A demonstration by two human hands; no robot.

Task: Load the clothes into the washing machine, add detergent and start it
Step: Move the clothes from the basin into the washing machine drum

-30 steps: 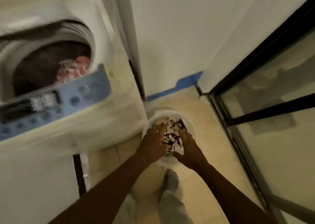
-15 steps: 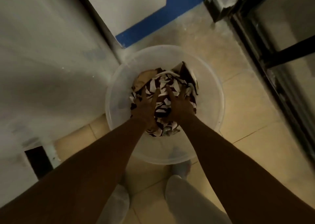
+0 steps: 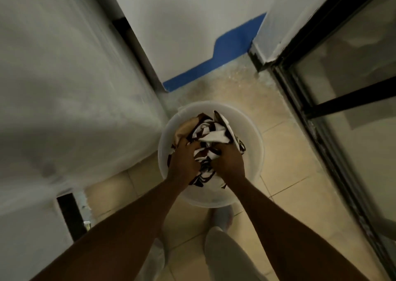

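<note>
A round translucent white basin (image 3: 251, 152) stands on the tiled floor below me. Inside it lies a bundle of brown-and-white patterned clothes (image 3: 214, 134), with a tan piece (image 3: 185, 128) at its left. My left hand (image 3: 185, 163) is clenched on the left side of the bundle. My right hand (image 3: 229, 163) is clenched on its right side. The cloth bunches up between the two fists. The white side of the washing machine (image 3: 64, 77) fills the left of the view; its opening and panel are out of sight.
A white wall with a blue skirting stripe (image 3: 214, 60) is behind the basin. A black-framed glass door (image 3: 342, 101) runs along the right. My legs in light trousers (image 3: 225, 255) stand just behind the basin. A dark gap (image 3: 68, 214) shows under the machine.
The view has dropped from the machine's open top to the basin. My hands went from flat on the clothes to fists gathering the cloth, which now bunches higher.
</note>
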